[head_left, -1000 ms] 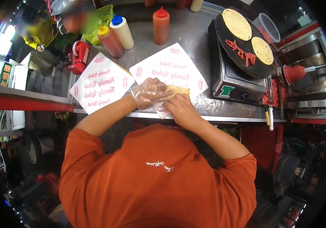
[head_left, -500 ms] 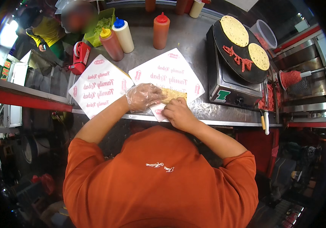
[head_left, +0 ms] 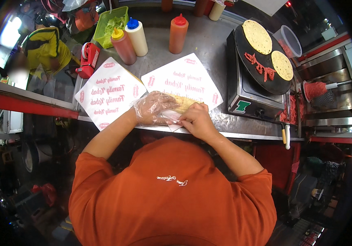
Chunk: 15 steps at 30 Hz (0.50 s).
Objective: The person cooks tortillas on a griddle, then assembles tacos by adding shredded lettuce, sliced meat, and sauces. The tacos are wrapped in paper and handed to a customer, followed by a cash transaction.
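Both hands, left hand (head_left: 153, 108) in crinkly clear glove, right hand (head_left: 197, 121) bare, clasp a rolled tan wrap (head_left: 183, 103) on printed paper (head_left: 184, 82).

A street food stall kitchen: a steel table (head_left: 208, 45) with sauce squeeze bottles (head_left: 178, 33), printed wrapping papers (head_left: 109, 92), and a round griddle (head_left: 262, 61) heating flatbreads (head_left: 257, 37).
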### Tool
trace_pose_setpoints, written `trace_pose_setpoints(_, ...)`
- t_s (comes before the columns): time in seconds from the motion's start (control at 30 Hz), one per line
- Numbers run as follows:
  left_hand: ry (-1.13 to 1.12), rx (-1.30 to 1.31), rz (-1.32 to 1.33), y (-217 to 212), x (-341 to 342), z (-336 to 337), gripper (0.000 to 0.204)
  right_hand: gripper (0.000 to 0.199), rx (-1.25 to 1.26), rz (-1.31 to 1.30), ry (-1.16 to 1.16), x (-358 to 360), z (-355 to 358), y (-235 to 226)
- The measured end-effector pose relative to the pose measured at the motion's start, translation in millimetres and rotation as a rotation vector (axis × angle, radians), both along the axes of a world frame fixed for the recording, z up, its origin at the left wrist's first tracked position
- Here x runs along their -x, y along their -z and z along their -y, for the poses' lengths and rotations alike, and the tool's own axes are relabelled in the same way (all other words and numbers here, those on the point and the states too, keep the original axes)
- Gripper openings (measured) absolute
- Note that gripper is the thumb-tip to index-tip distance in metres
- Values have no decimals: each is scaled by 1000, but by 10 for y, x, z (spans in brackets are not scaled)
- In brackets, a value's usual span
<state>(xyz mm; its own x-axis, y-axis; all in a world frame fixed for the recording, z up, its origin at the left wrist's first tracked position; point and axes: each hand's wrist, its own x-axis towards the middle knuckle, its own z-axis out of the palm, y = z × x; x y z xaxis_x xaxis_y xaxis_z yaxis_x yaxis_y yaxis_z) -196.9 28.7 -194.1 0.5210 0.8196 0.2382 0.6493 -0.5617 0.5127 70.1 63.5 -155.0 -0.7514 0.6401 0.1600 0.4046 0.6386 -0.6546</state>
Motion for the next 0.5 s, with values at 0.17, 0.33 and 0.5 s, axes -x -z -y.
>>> trace_pose_setpoints(0.17, -42, -16, -72, -29, -65, -69, 49, 10, 17, -32, 46, 35, -210, -17)
trace_pose_setpoints(0.33, -265, 242, -255, 21, -379, -464, 43, 7, -82, 39, 163, 199, -827, -77)
trace_pose_setpoints(0.5, -303, 284, -414, 110, -424, -920, 48, 22, -461, 403, -134, 208, -750, -75)
